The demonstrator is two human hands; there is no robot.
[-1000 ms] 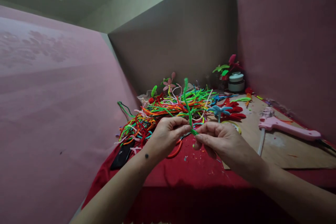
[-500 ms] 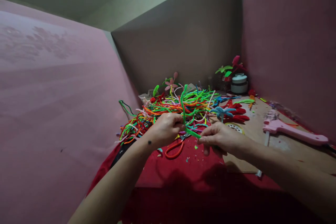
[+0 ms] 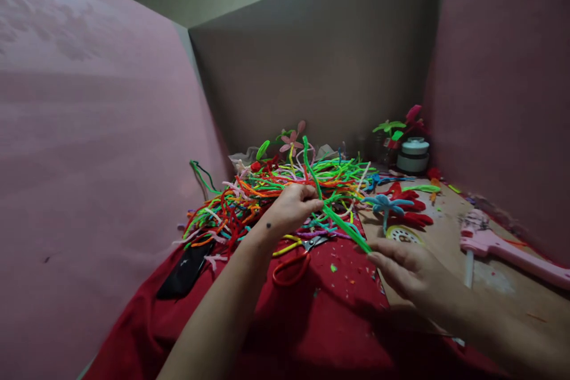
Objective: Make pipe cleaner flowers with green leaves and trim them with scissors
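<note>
A green pipe cleaner strand (image 3: 345,227) runs between my two hands, its upper end standing up past the left one. My left hand (image 3: 297,206) pinches it near the middle, in front of the pile of coloured pipe cleaners (image 3: 267,187). Lower and to the right, my right hand (image 3: 401,264) grips its other end between thumb and fingers. Scissors with red and yellow handles (image 3: 291,271) lie on the red cloth (image 3: 285,320) below my left hand.
A black phone (image 3: 184,271) lies at the left. Right of the pile are a blue flower (image 3: 387,204), a tape roll (image 3: 403,234) and a pink glue gun (image 3: 503,246) on cardboard. A lidded jar (image 3: 413,155) stands behind.
My right hand has moved right and down, away from the left, and a longer stretch of green strand shows between them. The view has shifted, showing more of the phone.
</note>
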